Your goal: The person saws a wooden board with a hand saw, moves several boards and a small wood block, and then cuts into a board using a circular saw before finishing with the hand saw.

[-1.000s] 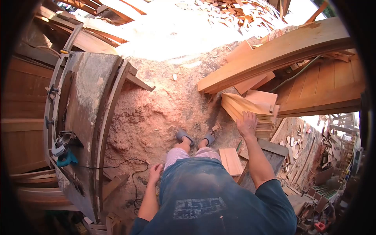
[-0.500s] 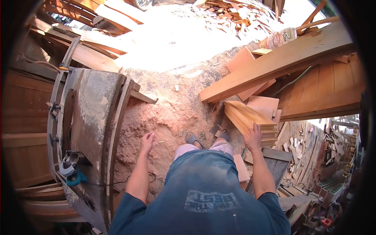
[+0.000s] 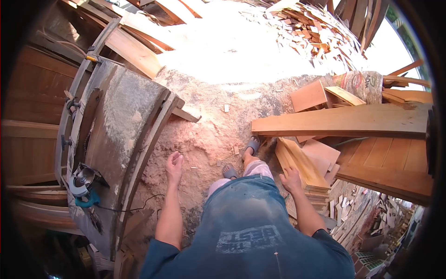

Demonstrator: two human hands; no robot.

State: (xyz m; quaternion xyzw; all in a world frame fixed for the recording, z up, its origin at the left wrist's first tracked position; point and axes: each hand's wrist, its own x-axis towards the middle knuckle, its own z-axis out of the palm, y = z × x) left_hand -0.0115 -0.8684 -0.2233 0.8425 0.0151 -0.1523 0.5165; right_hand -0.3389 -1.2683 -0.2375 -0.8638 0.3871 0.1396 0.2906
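My left hand (image 3: pixel 174 168) hangs over the sawdust-covered ground, its fingers loosely apart with nothing in them. To its left stands a worn wooden workbench (image 3: pixel 118 109) dusted with sawdust. A circular saw (image 3: pixel 83 183) with a teal body rests on that bench, its cord trailing toward me. On my other side, my right hand (image 3: pixel 291 180) is open, fingers spread at the near left edge of a stack of wooden boards (image 3: pixel 304 165). Those fingers overlap the stack's edge in this view, and none of them wraps around a board.
A long thick plank (image 3: pixel 344 122) crosses above the stack on the right, over a panelled wooden door (image 3: pixel 385 156). Reddish board offcuts (image 3: pixel 309 96) lie beyond it, near a printed sack (image 3: pixel 364 86). A heap of scrap wood (image 3: pixel 316 28) is at the back.
My view has turned and my body has shifted, with one foot now stepped forward. My right hand has slid from the top of the board stack to its left edge.
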